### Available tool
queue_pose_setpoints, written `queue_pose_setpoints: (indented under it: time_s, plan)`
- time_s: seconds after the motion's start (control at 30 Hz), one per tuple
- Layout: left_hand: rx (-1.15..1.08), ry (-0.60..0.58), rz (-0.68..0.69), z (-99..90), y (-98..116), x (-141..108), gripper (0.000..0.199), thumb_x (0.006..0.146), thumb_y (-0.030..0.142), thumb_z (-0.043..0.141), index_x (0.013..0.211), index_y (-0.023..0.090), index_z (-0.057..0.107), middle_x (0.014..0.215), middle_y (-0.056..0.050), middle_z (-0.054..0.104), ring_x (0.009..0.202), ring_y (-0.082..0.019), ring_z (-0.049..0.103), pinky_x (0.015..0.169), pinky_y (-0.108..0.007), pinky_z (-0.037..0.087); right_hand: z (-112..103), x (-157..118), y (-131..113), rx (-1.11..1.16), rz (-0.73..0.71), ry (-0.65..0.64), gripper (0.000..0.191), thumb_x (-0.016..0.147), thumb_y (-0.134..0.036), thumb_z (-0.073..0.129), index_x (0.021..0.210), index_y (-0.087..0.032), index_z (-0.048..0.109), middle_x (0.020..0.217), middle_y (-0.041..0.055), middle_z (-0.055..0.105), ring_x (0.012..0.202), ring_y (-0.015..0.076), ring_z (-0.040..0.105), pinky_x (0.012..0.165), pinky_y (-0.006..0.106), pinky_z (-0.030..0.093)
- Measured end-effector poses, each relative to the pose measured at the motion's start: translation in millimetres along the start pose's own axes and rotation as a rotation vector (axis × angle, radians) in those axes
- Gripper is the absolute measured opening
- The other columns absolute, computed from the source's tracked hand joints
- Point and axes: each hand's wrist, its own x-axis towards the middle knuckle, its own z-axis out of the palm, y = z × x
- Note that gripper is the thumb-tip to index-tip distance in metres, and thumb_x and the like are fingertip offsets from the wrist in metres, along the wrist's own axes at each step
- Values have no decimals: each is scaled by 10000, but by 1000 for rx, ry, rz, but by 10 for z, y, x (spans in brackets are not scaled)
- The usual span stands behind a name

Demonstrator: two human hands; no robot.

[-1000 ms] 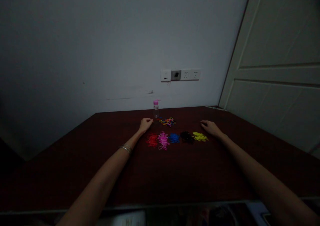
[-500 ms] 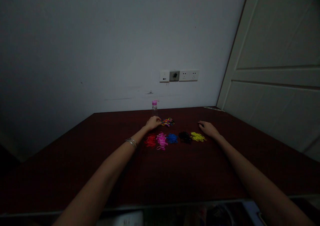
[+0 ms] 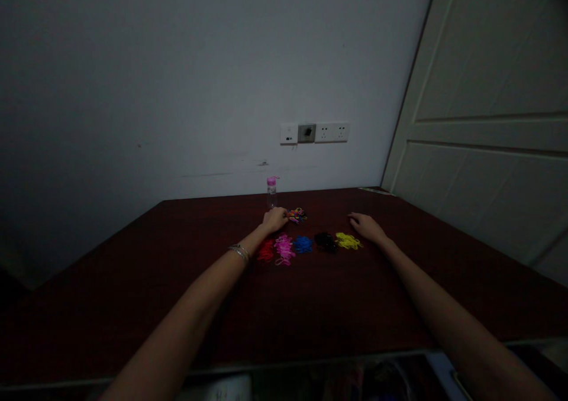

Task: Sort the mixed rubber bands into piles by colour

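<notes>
My left hand [image 3: 276,218] is at the left edge of a mixed pile of coloured rubber bands [image 3: 297,214], its fingertips drawn together and touching the pile. Whatever lies between those fingertips is too small to tell. My right hand [image 3: 368,226] rests on the table with its fingers loosely stretched and nothing in them. Nearer to me lie sorted heaps of rubber bands in a row: red [image 3: 265,251], pink [image 3: 284,249], blue [image 3: 303,245], black [image 3: 326,242] and yellow [image 3: 348,241]. The red heap is partly behind my left wrist.
A clear bottle [image 3: 271,193] with a pink cap stands behind my left hand. The dark red table [image 3: 328,300] runs back to a wall with sockets [image 3: 332,132]. A pale panelled door [image 3: 483,117] is at the right. Below the front edge, items sit in shadow.
My left hand has moved slightly right, further onto the mixed pile. My right hand rests as before. The whole view has shifted a little.
</notes>
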Motion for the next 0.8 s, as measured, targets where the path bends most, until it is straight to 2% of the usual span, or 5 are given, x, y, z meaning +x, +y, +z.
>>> queue_pose_setpoints:
  time_s: [0.27,0.43,0.6,0.7,0.8]
  plan:
    - [-169,-31,17,-169,-128,18,220,711,288,574,878,214,696,885,-32,668,801,-152,591,675,-208,427,-5,1,2,5,0,-11,430,838,-267,354,1175,-116,572,1249,122,540,1127,225,512,962,322,369]
    - [-381,-329,172,-424,-414,38,154,604,199,598,686,126,706,599,-18,625,577,-116,540,557,-191,393,-7,5,-6,6,6,-10,427,838,-267,355,1179,-124,569,1243,116,547,1126,218,514,962,317,368]
    - [-464,-635,101,-572,-661,-70,102,530,164,638,610,148,699,538,-20,616,497,-96,499,510,-190,363,-16,-3,-21,-3,10,-8,425,842,-269,356,1177,-120,570,1251,122,539,1139,222,502,967,321,362]
    - [-501,-699,16,-549,-725,-146,105,448,166,702,552,162,688,483,-18,600,461,-103,489,474,-196,346,-29,-6,-29,-4,-5,-14,432,844,-269,350,1180,-101,564,1232,130,552,1124,218,513,966,307,361]
    - [-548,-647,-44,-515,-739,-183,136,389,173,735,508,182,670,470,-4,596,448,-102,490,450,-191,333,-37,-7,-33,2,-16,-16,423,845,-264,348,1170,-110,571,1219,119,564,1108,213,524,961,301,366]
